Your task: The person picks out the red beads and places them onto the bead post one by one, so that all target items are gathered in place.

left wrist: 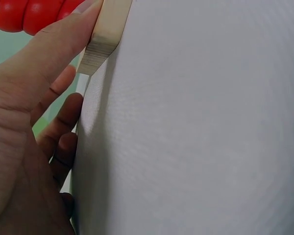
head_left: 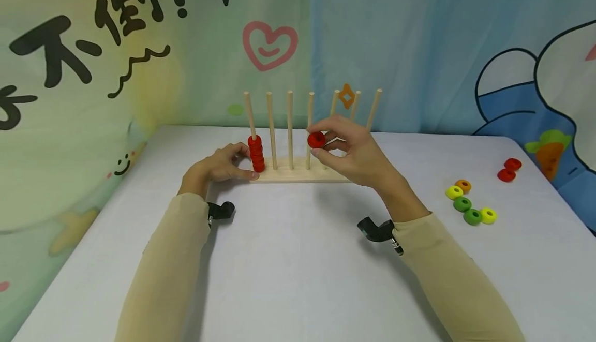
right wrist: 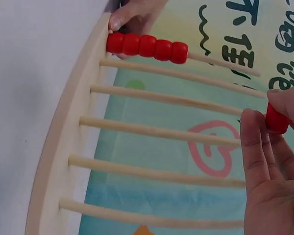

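A wooden peg rack (head_left: 298, 176) with several upright pegs stands toward the far side of the table. Stacked red beads (head_left: 256, 154) fill the lower part of its leftmost peg; the right wrist view shows the same red beads (right wrist: 147, 47). My left hand (head_left: 216, 166) grips the rack's left end, thumb on the base's front edge (left wrist: 105, 41) and fingers behind. Between thumb and fingertips my right hand (head_left: 351, 148) pinches a single red bead (head_left: 316, 140), held up in front of the middle pegs. The other visible pegs are bare.
On the table's right side lie two red beads (head_left: 506, 175), an orange bead (head_left: 463, 186), two yellow beads (head_left: 488, 215) and two green beads (head_left: 472, 217). A printed curtain (head_left: 396, 47) hangs behind the white table (head_left: 288, 259).
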Available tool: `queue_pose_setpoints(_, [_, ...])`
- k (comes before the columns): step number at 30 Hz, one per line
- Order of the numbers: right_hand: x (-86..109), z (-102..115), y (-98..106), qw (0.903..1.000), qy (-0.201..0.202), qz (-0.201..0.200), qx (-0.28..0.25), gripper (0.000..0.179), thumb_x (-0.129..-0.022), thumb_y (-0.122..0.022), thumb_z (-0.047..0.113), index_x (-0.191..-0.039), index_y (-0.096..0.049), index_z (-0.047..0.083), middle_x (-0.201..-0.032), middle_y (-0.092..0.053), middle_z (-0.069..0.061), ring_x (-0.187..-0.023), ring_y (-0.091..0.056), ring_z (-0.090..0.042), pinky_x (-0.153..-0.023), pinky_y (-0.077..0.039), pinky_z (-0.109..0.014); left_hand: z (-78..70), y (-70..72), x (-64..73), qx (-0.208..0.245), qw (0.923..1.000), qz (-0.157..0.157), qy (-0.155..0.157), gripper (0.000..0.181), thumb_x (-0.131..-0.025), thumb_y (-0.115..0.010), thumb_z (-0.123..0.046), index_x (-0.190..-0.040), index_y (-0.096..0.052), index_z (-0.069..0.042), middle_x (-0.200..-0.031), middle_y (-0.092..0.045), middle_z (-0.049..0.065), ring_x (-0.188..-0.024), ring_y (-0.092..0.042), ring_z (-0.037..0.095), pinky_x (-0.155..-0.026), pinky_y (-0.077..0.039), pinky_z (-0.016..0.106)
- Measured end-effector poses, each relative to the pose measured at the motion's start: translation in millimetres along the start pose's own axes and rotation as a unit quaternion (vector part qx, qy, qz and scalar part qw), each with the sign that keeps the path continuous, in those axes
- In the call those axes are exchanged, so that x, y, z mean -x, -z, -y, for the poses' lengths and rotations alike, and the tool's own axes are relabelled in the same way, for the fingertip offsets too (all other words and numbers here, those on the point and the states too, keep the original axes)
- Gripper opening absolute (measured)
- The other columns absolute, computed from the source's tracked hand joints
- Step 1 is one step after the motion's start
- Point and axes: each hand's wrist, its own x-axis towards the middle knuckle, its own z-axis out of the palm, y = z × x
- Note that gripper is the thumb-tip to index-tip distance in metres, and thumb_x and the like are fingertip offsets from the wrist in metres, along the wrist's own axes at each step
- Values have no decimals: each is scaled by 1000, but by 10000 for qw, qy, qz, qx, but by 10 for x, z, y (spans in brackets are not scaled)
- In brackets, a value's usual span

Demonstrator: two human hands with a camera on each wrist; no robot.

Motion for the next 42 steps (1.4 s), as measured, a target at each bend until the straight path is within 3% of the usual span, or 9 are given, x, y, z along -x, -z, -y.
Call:
queue_pose_setpoints(8, [-45, 50, -84, 10000, -85, 33, -21, 31, -82, -67, -17, -111, -61, -11, -109, -60, -21, -91, -64, -30, -83, -57, -37, -57, 9, 1, -23, 10000, 16, 90, 64, -74, -84, -49, -121, -49, -22, -135, -43, 4, -129, -32, 30, -107, -28, 58])
queue_pose_setpoints(16, [-121, 11, -213, 9995, -145, 191, -201, 32, -85, -65, -14, -116, -63, -5, -114, -60, -19, -94, -64, -31, -82, -57, -38, -24, 12, 22, -37, 9999, -3, 106, 62, -75, -83, -48, -120, -49, -21, -134, -43, 5, -128, -33, 30, -106, -29, 57])
queue_pose_setpoints(23, [-174, 51, -278, 9996, -150, 216, -74, 31, -86, -64, -14, -115, -63, -6, -115, -61, -19, -94, -65, -31, -82, -57, -38, -33, 11, 10, -55, 9999, 0, 86, 64, -73, -83, -51, -120, -50, -22, -133, -43, 4, -127, -33, 29, -106, -30, 56])
queue_pose_setpoints(34, [-352, 142, -333, 9995, 185, 148, 189, 30, -87, -64, -13, -117, -63, -7, -113, -62, -21, -94, -65, -31, -84, -57, -37, -42, -24, 7, -15, 9998, 3, 194, 67, -72, -83, -53, -123, -49, -25, -133, -43, 7, -127, -33, 30, -106, -31, 57])
queue_pose_setpoints(42, [-497, 126, -373, 9996, 27, 171, 235, 33, -87, -67, -9, -120, -62, -6, -116, -65, -20, -93, -67, -29, -88, -55, -35, -51, -22, 8, -80, 9997, -23, 236, 67, -72, -83, -55, -122, -49, -25, -134, -44, 8, -129, -34, 31, -106, -31, 58])
